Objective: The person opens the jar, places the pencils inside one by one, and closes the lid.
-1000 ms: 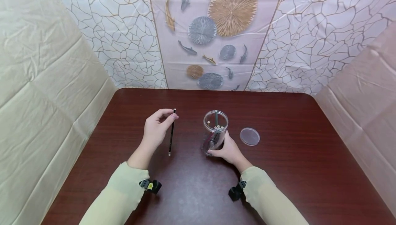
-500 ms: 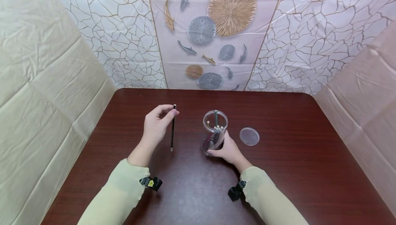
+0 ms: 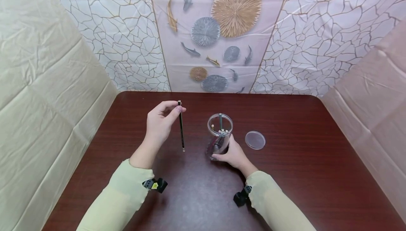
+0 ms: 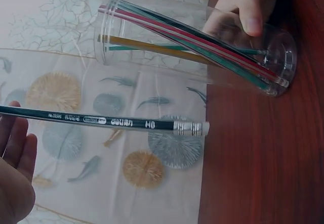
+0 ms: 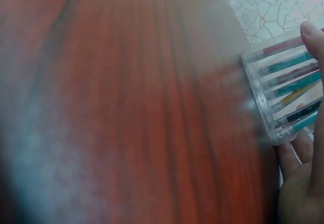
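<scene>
In the head view my left hand (image 3: pixel 160 123) pinches a dark green pencil (image 3: pixel 181 127) near its top and holds it upright above the table. The left wrist view shows the silver ferrule and white eraser on the pencil's (image 4: pixel 126 121) lower end. My right hand (image 3: pixel 234 154) grips a clear plastic jar (image 3: pixel 219 141) low on its side. The jar stands lidless on the table, to the right of the pencil. Inside it lean several pencils (image 4: pixel 202 47) in red, green, yellow and black, eraser ends down, as the right wrist view also shows.
A round clear lid (image 3: pixel 255 140) lies flat on the dark red wooden table (image 3: pixel 301 174), right of the jar. Behind the table hangs a patterned cloth (image 3: pixel 206 58). Pale cloth panels rise along both sides.
My left hand has lifted the pencil a little, away from me. The pencil's lower end has swung to the right, toward the jar. My right hand and the jar have stayed in place.
</scene>
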`<state>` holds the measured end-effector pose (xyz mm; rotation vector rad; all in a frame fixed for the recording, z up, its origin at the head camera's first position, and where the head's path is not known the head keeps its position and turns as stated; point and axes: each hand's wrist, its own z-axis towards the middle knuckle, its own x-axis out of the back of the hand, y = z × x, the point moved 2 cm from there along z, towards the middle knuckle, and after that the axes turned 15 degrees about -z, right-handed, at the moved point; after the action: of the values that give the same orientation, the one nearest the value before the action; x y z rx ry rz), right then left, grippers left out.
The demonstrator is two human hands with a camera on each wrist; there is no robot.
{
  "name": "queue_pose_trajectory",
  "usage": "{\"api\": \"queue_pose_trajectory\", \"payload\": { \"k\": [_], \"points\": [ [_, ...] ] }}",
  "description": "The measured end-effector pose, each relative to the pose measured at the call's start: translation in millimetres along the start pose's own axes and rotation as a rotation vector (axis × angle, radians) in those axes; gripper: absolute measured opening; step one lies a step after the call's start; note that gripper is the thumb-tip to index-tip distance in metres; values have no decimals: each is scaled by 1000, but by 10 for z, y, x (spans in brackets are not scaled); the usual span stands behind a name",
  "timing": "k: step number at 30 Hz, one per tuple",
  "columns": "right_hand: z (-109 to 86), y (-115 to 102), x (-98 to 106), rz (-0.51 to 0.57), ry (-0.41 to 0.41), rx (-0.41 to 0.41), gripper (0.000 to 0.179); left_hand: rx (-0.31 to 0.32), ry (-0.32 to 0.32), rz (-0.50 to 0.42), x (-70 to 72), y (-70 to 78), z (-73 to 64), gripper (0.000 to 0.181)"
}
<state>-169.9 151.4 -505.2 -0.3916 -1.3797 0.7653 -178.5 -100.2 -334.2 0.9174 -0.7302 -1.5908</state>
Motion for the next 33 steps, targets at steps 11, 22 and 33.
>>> {"api": "queue_pose_trajectory", "payload": {
  "k": [11, 22, 33],
  "points": [
    [-2, 18, -5, -10, -3, -14, 84, -50, 33, -62, -94, 92, 61, 15],
    [-8, 17, -4, -17, -13, -39, 81, -117, 78, -167, -173, 254, 195, 9],
    [-10, 11, 6, -20, -14, -46, 82, -165, 113, -334, -218, 336, 243, 15]
  ]
}}
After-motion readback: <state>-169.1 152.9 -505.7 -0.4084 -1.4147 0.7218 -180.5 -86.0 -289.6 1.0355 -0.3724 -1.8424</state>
